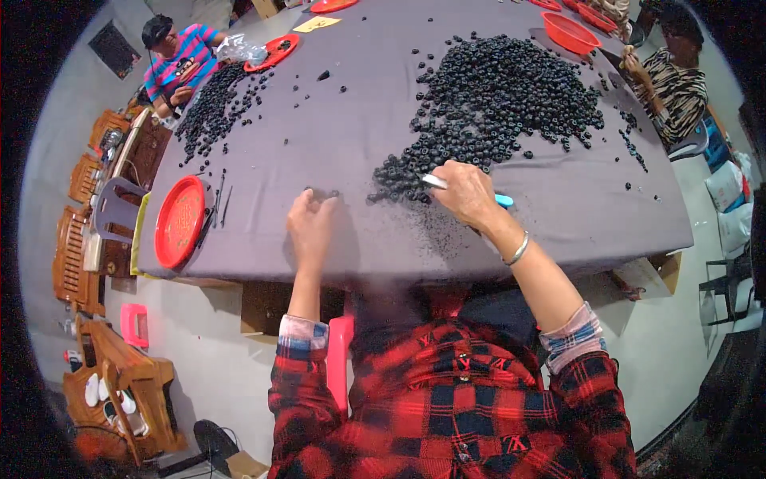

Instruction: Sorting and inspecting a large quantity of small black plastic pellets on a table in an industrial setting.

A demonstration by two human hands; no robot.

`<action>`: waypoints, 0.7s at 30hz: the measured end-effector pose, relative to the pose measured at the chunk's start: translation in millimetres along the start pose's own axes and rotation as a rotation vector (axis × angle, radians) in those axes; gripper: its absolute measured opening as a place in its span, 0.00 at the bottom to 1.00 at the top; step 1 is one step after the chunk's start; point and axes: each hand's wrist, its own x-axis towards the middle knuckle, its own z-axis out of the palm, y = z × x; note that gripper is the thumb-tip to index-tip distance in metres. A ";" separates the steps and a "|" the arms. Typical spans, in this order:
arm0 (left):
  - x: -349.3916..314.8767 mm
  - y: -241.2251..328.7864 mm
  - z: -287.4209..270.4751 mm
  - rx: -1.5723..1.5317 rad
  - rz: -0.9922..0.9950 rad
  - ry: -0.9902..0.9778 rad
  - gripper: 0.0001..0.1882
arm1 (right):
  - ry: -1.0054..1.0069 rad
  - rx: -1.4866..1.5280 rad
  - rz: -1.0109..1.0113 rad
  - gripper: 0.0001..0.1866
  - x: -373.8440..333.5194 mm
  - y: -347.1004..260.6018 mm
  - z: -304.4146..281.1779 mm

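On the surface [345,132] by the black pile [511,88], my right fingers [456,169] gripped a tool [503,200], maybe scraping; left fingers [300,204], couldn't tell; next needed care.

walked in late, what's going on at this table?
Someone in a red-and-black checked shirt is working at a cloth-covered table. Their right hand grips a blue-and-white tool at the near edge of a big heap of small dark pieces. Their left hand is at the cloth beside a couple of loose pieces; whether it holds one isn't clear. Two other people sit farther along, one on each side. A red tray lies to the left.
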 end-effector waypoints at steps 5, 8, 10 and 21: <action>-41.9 17.1 18.1 -0.403 -0.015 -0.133 0.06 | -0.006 0.107 -0.064 0.06 -10.9 -19.9 -26.6; -76.2 79.2 23.8 -0.757 -0.351 -0.486 0.07 | -0.019 0.190 -0.167 0.06 -37.3 -43.7 -50.6; -94.6 87.1 31.6 -0.869 -0.389 -0.613 0.05 | -0.029 0.240 -0.243 0.06 -54.8 -59.6 -62.6; -121.5 89.6 30.1 -1.088 -0.692 -0.897 0.06 | -0.020 0.395 -0.191 0.09 -96.7 -54.0 -71.4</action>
